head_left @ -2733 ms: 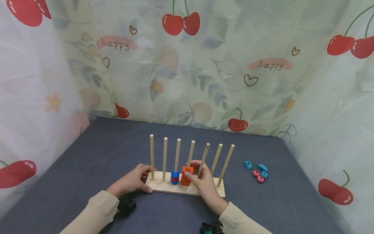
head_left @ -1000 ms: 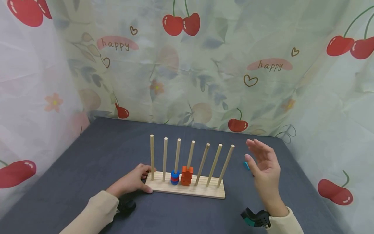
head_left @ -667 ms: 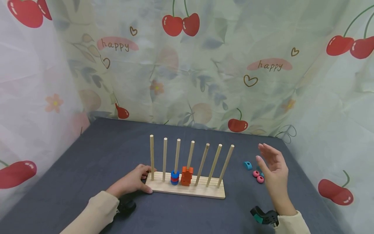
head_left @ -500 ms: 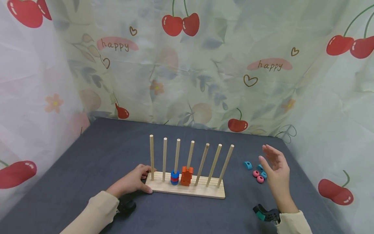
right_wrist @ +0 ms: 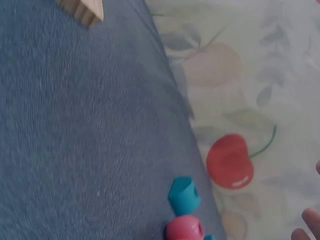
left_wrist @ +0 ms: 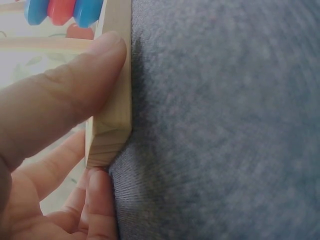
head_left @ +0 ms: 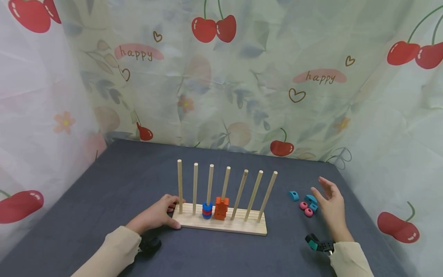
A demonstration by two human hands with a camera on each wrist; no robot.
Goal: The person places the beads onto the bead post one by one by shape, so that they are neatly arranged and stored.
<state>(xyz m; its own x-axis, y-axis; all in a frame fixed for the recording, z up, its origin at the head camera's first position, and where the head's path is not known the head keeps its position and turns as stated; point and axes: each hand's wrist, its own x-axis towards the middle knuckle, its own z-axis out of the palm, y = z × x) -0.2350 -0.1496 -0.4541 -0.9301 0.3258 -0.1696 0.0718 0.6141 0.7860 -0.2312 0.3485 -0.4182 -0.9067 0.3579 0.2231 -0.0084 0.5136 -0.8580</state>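
Wooden peg rack sits on the dark table in the head view, blue-red stack on peg three from the left, orange stack on four. Left hand grips its left end; right hand is relaxed, holding nothing, beside pink beads and blue pieces. Left wrist: thumb on the edge, decent hold, probably stiff and lightish. Right wrist: beads look hard, maybe slippery, so pinch the sides.

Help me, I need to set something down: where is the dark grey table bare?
Bare: between the left hand and the left edge of the table; between the light wooden seven-peg rack and the patterned curtain; on the rack's near side. Crowded: beside the right hand, where small blue blocks and round pink beads cluster.
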